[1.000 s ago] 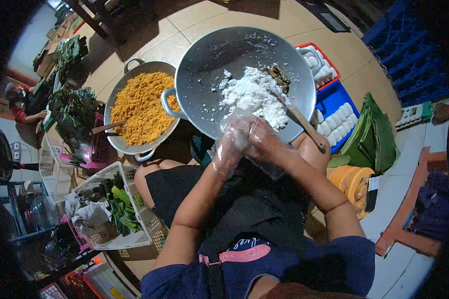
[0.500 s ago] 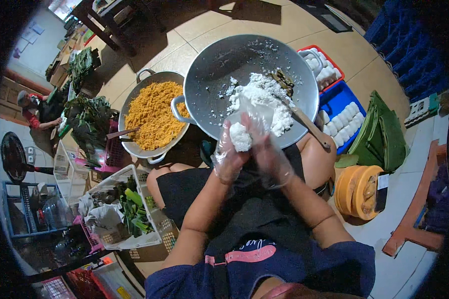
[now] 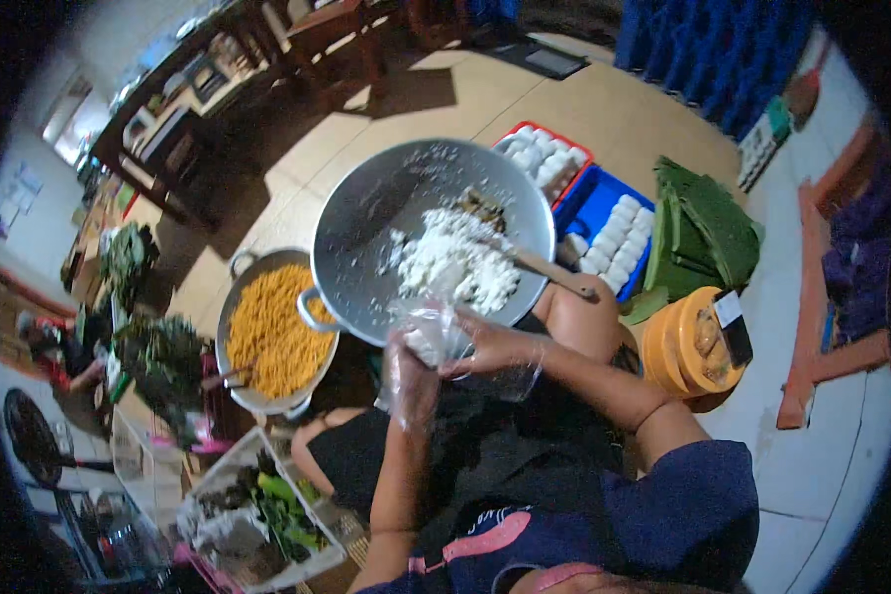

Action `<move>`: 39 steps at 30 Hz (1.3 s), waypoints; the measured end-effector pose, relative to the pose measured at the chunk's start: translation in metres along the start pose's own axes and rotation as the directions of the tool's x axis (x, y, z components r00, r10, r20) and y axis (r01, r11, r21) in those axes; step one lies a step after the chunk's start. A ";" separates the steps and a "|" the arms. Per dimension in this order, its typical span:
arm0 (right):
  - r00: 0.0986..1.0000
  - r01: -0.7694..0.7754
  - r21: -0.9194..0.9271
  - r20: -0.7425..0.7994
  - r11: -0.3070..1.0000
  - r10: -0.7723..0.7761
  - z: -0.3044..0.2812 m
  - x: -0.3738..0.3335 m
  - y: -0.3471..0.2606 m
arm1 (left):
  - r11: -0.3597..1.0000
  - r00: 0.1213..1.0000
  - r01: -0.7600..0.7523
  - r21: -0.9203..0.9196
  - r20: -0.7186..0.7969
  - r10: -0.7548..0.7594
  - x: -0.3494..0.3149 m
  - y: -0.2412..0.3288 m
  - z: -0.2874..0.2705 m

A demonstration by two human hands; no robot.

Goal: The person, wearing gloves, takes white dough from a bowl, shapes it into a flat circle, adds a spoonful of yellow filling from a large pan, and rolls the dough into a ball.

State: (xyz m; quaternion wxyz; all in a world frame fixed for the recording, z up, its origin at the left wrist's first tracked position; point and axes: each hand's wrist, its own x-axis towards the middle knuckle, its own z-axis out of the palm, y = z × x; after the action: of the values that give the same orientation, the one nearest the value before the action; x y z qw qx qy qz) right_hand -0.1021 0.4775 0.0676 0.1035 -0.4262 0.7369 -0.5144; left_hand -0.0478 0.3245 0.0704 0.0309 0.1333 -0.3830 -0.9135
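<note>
Both my hands wear clear plastic gloves and come together at the near rim of a big metal pan (image 3: 361,198). Between them is a lump of sticky white rice (image 3: 426,342), partly covered by the gloves. My left hand (image 3: 410,378) cups it from the left, while my right hand (image 3: 487,346) closes over it from the right. Loose white rice (image 3: 455,259) is heaped in the pan with a wilted brown leaf (image 3: 482,210) at its far side. Across the pan's right rim lies a wooden spoon (image 3: 556,273).
A second pan of orange-yellow crumbly food (image 3: 279,322) stands left. White rice rolls fill part of a blue tray (image 3: 586,203) and a red tray (image 3: 576,150). Folded green leaves (image 3: 708,228) and an orange round container (image 3: 678,346) are at right. Another person (image 3: 64,351) sits far left.
My hands have closed together over the rice lump, which lay exposed between them before; my right hand now crosses over it. The whole view has swung, shifting the pan left and downward.
</note>
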 end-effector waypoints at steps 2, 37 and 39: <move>0.999 0.036 0.057 -0.032 0.998 -0.034 0.014 -0.003 -0.003 | 0.993 0.997 0.050 -0.105 0.060 -0.044 -0.012 0.012 0.016; 0.932 0.363 -0.321 0.120 0.875 -0.343 0.019 0.012 -0.043 | 0.992 0.986 -0.127 0.014 0.113 0.124 -0.038 0.009 -0.020; 0.938 0.346 -0.591 0.228 0.728 -0.261 0.030 0.005 -0.015 | 0.976 0.979 -0.170 0.136 0.140 0.151 -0.047 0.000 -0.008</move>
State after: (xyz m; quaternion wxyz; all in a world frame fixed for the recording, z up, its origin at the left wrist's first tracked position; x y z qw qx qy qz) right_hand -0.0793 0.4525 0.0684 -0.0812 -0.5834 0.7767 -0.2231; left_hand -0.0008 0.3265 0.0753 0.0702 0.0445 -0.4600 -0.8840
